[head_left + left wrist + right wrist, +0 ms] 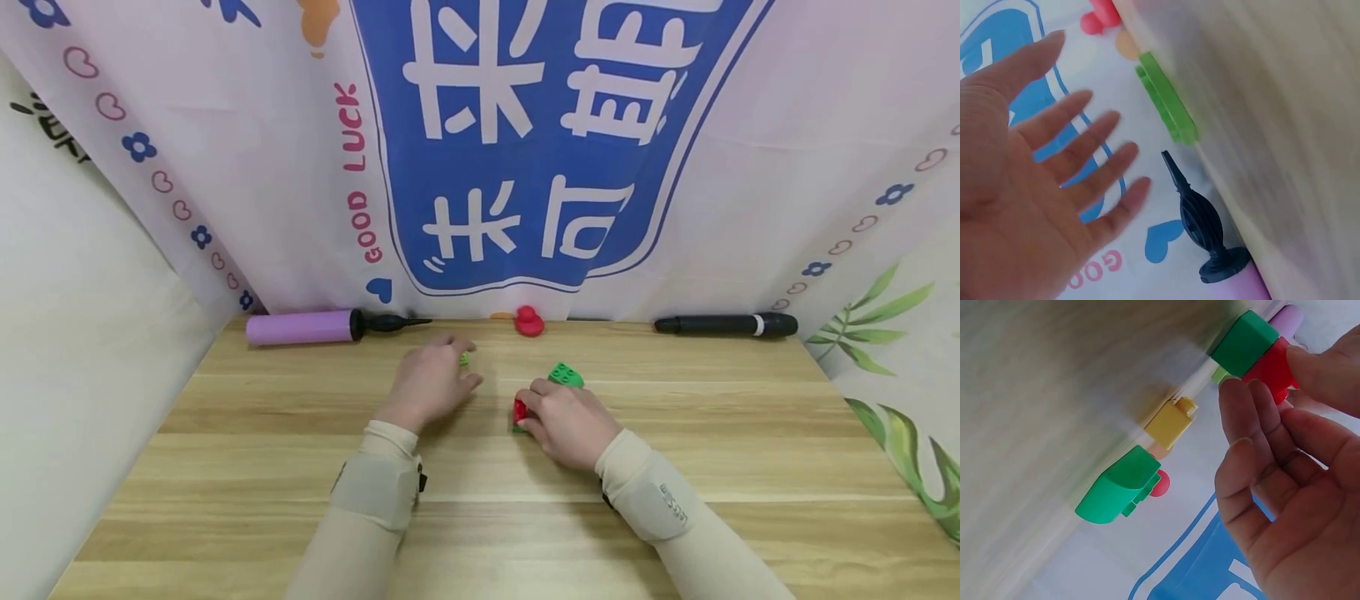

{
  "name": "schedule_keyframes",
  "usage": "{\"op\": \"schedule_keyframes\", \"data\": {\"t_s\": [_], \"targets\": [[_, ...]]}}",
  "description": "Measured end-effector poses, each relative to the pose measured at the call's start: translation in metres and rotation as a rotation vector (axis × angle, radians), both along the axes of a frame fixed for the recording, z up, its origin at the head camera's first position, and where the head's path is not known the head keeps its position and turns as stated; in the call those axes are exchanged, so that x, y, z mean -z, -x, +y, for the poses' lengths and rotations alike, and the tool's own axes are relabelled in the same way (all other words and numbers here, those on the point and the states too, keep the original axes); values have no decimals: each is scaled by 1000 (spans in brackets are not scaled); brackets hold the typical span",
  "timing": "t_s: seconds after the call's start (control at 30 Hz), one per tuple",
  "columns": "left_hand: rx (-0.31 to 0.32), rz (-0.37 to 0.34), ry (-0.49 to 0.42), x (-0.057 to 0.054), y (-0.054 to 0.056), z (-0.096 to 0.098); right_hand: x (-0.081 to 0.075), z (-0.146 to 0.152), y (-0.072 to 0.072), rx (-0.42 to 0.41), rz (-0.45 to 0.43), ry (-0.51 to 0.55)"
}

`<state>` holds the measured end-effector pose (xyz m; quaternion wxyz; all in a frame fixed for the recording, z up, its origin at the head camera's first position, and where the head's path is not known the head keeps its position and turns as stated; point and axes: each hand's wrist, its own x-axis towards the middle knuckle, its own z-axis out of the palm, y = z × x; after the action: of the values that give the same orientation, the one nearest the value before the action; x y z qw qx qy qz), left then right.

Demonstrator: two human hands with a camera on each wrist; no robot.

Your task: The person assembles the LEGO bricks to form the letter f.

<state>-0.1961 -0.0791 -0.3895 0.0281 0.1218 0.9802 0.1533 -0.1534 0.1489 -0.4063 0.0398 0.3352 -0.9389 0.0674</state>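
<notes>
My right hand (567, 423) pinches a red toy brick (519, 411) between thumb and fingers. A dark green brick (1246, 342) sits against the underside of the red one, down at the table. A green brick with a curved side (566, 375) lies just beyond that hand. Between them in the right wrist view is a yellow brick (1171, 423), which the head view does not show. My left hand (429, 379) holds nothing, its fingers spread and relaxed. Closest to it is a flat light green brick (1169, 100), apart from the fingers in the left wrist view.
Along the table's back edge lie a purple hand pump (300, 327) with a black nozzle, a small red rounded object (529, 322) and a black pen-like cylinder (723, 325). A printed cloth (285, 208) hangs directly behind the wooden table (262, 483).
</notes>
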Motion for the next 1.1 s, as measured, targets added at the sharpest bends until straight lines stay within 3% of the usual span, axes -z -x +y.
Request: {"op": "schedule_keyframes", "data": {"t_s": [0.13,0.27,0.47,0.6,0.73,0.93,1.1], "targets": [[-49,-75,58,4,1,-7,0,0,-1,-1,-7,12],[-22,-165,89,3,-2,-7,1,0,-1,4,-10,17],[8,-156,86,0,-5,-3,0,0,0,7,-16,24],[-17,-153,142,0,-6,-3,0,-1,0,2,-14,30],[9,-148,188,2,-5,-1,0,-2,0,-4,-12,36],[132,-153,111,2,-6,14,-1,1,3,-7,-62,52],[173,-127,10,-4,-8,25,-9,9,5,6,-136,107]]}}
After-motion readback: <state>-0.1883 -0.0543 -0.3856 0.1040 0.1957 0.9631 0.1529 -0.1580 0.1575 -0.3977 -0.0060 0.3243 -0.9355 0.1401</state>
